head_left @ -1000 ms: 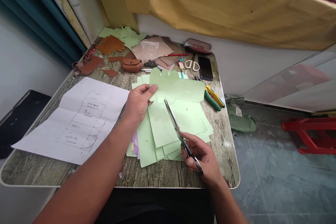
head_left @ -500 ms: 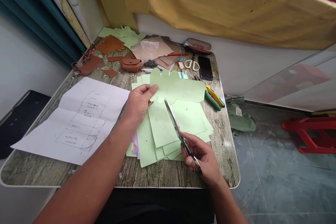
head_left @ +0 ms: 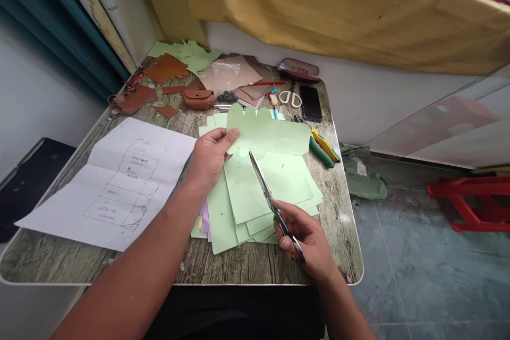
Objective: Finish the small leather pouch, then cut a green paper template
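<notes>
The left hand point(head_left: 209, 154) had its grip pinched on the left end of a cut-out green sheet point(head_left: 271, 135), thumb on top, the fingers mostly hidden underneath. The right hand point(head_left: 305, 234) had its grip curled around the handles of the dark scissors point(head_left: 262, 180), whose narrow blades lay close together and pointed away from the person. Their tips were at the near edge of the cut-out green sheet; whether they touched it could not be told. Rounded lobes ran along the sheet's far edge, towards its left end.

Under the cut-out green sheet and the blades, a loose pile of pale green paper point(head_left: 245, 196) was spread on the wood-patterned tabletop point(head_left: 231, 268). To the left, partly behind the left forearm, was a creased white paper point(head_left: 95, 186) with a pencilled, labelled drawing. Just beyond the sheet's right end lay pliers point(head_left: 327, 145) with green and yellow handles.

Farther back stood a small brown pouch point(head_left: 198, 99), with brown scraps point(head_left: 138, 100) to its left. A red pencil point(head_left: 265, 83), white-handled scissors point(head_left: 291, 93) and a dark phone point(head_left: 311, 103) lay towards the far right corner.
</notes>
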`<state>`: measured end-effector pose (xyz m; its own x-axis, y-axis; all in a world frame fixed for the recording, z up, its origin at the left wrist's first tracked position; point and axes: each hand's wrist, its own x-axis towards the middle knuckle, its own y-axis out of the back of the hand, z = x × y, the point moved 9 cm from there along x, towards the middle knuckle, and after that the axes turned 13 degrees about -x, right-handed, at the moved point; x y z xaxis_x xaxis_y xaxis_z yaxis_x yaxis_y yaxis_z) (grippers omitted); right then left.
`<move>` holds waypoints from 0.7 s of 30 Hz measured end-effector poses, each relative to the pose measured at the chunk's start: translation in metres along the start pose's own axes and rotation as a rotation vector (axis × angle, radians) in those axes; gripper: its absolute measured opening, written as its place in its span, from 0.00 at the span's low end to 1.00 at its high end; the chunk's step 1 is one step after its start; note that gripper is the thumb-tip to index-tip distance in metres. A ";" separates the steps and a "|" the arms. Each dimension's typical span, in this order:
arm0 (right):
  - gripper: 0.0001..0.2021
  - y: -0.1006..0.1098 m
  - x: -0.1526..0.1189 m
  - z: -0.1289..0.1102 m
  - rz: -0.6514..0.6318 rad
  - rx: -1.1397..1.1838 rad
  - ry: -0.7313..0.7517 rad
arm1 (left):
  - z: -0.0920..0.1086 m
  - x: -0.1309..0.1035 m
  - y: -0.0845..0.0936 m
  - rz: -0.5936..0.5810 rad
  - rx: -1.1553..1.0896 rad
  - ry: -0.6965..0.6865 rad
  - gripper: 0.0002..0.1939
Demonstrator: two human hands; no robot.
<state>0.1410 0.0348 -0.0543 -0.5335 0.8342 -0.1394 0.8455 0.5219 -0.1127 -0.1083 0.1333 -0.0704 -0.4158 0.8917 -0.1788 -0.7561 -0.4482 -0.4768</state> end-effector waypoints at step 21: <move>0.27 0.002 -0.001 0.003 0.000 -0.004 -0.012 | -0.003 0.002 0.002 0.012 0.003 -0.004 0.24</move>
<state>0.1437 0.0344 -0.0577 -0.5334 0.8323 -0.1509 0.8458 0.5223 -0.1088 -0.1090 0.1341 -0.0738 -0.4270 0.8861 -0.1806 -0.7529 -0.4589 -0.4718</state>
